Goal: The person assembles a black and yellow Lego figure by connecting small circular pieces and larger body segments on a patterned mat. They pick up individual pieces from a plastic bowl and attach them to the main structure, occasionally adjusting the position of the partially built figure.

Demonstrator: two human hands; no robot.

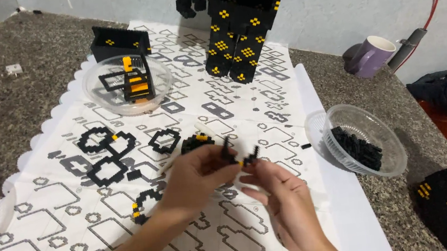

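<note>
1. Hands meet over the near middle of the sheet (266, 110): my left hand (196, 180) and right hand (279, 196) each pinch one end of a small black brick strip (240, 155), fingers closed narrow on it.
2. The strip is held in the air between both hands, just above the sheet; a yellow bit shows near its middle.
3. Left of my hands, flat black rings (107, 153) lie on the sheet, one with a yellow bit; a curved black piece (142, 205) lies beside my left wrist.
4. Just beyond my left fingers sits a small black and yellow lump (196, 141).
5. Far left, a clear bowl (95, 94) holds black and yellow parts, with a black box (117, 43) behind it.
6. Far middle, a tall black figure (241, 25) with yellow spots stands on the sheet.
7. Right of my hands, a second clear bowl (385, 132) holds loose black bricks (358, 148).
8. Far right, a purple mug (371, 55) lies tipped on the counter (25, 112).
</note>
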